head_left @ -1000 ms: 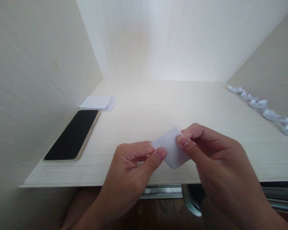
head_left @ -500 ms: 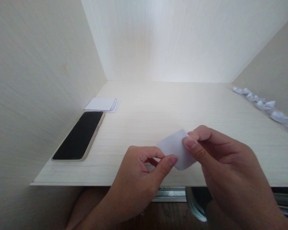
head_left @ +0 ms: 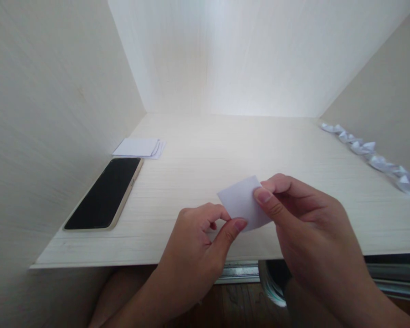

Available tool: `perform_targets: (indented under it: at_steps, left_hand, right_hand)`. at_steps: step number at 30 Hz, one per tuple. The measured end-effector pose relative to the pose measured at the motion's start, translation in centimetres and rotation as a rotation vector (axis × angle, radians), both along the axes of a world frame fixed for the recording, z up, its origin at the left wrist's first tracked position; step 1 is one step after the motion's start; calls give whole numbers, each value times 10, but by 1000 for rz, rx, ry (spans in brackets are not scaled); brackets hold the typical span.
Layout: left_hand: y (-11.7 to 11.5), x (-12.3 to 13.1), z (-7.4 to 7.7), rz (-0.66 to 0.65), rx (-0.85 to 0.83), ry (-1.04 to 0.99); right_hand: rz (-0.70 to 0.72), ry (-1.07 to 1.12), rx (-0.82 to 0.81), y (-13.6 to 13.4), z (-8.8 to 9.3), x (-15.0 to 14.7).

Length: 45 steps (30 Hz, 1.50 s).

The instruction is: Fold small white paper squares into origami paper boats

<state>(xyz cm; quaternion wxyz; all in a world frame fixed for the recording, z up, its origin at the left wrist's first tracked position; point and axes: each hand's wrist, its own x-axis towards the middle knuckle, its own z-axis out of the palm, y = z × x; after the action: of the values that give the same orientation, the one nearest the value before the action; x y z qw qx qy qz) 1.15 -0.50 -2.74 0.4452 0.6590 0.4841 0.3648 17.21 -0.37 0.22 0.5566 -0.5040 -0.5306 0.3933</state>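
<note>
A small white piece of paper [head_left: 241, 200] is held up between my two hands, over the front part of the desk. My left hand [head_left: 205, 246] pinches its lower left edge between thumb and forefinger. On the right side, my right hand [head_left: 304, 223] grips the paper, thumb on the near face and fingers behind. The fingers behind the sheet are partly hidden. Whether the paper is folded I cannot tell.
A black-screened phone [head_left: 104, 193] in a beige case lies at the left. Behind it rests a stack of white paper [head_left: 136, 147]. Several folded white paper pieces [head_left: 362, 146] form a row along the right wall. The desk's front edge [head_left: 99, 265] runs below my hands.
The view has shifted slightly, so most things appear a little further left. Both hands keep their pinch on the paper, which now shows a slightly different tilt.
</note>
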Motion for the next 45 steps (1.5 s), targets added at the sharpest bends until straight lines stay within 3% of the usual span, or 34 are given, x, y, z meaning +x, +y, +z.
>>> perform_targets:
  at_steps: [12, 18, 25, 45]
  left_hand:
    - [-1, 1, -2, 37, 80, 73]
    - [-2, -1, -3, 0, 33, 68]
    - [-4, -2, -1, -68, -35, -62]
    - [-4, -4, -3, -91, -71, -113]
  right_hand:
    - [11, 84, -16, 1, -4, -1]
    - [-48, 61, 0, 3, -8, 1]
    - [-20, 90, -59, 3, -9, 1]
    - [-23, 400, -195, 5, -11, 1]
